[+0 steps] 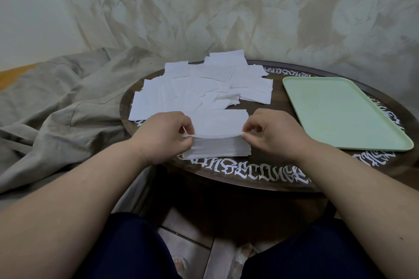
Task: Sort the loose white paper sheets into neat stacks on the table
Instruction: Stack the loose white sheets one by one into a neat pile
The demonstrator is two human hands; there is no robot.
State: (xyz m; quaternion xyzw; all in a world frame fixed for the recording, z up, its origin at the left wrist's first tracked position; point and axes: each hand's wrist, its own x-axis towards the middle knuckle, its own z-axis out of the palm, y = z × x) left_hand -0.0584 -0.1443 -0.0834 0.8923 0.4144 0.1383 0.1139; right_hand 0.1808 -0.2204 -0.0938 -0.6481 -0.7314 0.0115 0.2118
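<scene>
A neat stack of white paper sheets [217, 148] lies at the near edge of the round dark table [278, 99]. One white sheet [218, 122] is held just above the stack. My left hand [166, 136] pinches its near left corner and my right hand [274, 132] pinches its near right corner. Behind it, a loose heap of white sheets [201, 88] covers the far left part of the table, overlapping in all directions.
A pale green tray [340, 111] sits on the right side of the table. Grey crumpled cloth [63, 106] lies to the left of the table. White lettering [256, 173] runs round the table rim. My knees in dark trousers are below the table.
</scene>
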